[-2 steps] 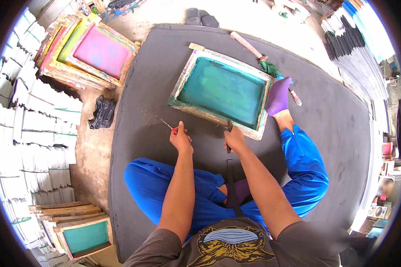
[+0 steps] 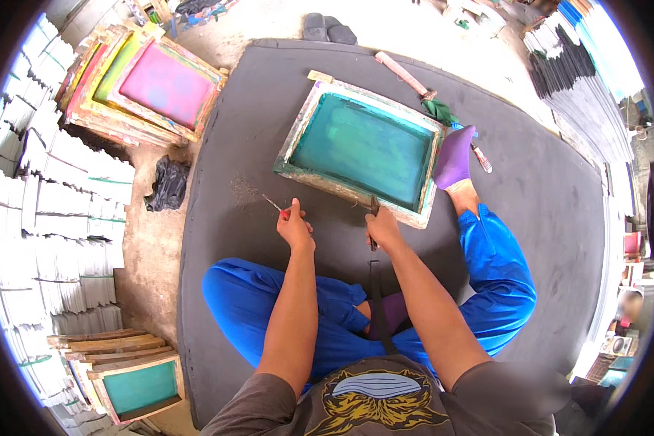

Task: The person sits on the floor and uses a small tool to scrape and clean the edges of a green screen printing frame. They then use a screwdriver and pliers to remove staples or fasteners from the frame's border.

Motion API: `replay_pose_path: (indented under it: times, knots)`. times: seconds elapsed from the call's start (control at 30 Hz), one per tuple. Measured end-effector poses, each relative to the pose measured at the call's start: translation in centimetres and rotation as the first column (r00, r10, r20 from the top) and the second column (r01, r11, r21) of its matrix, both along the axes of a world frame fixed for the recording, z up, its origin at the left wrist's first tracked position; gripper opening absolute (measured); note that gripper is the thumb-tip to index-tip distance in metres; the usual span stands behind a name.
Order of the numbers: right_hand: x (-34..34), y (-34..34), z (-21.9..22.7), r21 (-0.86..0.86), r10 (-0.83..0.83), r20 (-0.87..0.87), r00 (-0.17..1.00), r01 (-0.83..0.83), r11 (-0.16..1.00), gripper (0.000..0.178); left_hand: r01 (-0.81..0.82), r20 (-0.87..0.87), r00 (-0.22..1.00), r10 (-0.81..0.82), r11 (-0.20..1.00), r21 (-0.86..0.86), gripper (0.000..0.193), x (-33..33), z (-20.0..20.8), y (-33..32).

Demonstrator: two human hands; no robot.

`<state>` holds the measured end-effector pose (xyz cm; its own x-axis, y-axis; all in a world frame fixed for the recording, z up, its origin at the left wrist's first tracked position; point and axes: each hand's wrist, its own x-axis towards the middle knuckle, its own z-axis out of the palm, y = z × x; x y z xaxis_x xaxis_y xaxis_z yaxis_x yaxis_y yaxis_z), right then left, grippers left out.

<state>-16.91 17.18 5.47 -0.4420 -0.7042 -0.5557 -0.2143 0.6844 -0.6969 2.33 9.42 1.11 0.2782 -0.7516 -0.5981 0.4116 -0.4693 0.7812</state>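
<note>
My left hand (image 2: 296,227) is closed around a screwdriver (image 2: 283,214) with a red handle. Its thin shaft points up and left toward a scatter of small brown crumbs (image 2: 245,192) on the dark mat. In my right hand (image 2: 385,227) is a dark pair of pliers (image 2: 374,206), its head by the near edge of a screen-printing frame (image 2: 327,187). I cannot tell whether the pliers touch the wood. The frame's worn wooden sides surround a teal mesh (image 2: 363,149), and it lies tilted between my hands and my purple-socked foot (image 2: 455,156).
A hammer (image 2: 403,73) and green cloth (image 2: 438,110) lie beyond the frame, with another handled tool (image 2: 481,158) past my foot. Stacked colourful frames (image 2: 142,134), a black plastic bag (image 2: 168,182) and more frames (image 2: 98,369) stand left. Dark slippers (image 2: 328,29) sit at the far edge.
</note>
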Motion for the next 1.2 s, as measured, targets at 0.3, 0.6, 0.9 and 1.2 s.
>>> replay_pose_path:
  times: [0.3,0.6,0.9,1.2]
  knots:
    - [0.2,3.0,-2.1,-0.035,-0.17,0.626,0.761,0.244,0.969,0.023,0.292,-0.06,0.954,-0.294,0.955,-0.052,0.03,-0.5,0.1,1.2]
    - [5.0,2.0,1.0,-0.072,0.067,0.702,0.709,-0.023,0.997,0.024,0.573,0.026,0.817,-0.576,0.805,-0.157,0.025,-1.8,1.6,2.5]
    - [4.2,1.9,0.1,-0.033,0.106,0.628,0.771,-0.11,0.993,0.033,0.409,0.155,0.91,-0.385,0.896,-0.176,0.022,-1.6,0.5,2.0]
    - [0.3,0.9,-1.0,0.071,-0.077,0.337,0.938,0.056,0.996,0.034,-0.143,0.109,0.984,0.141,0.99,0.016,0.042,2.0,0.2,-1.2]
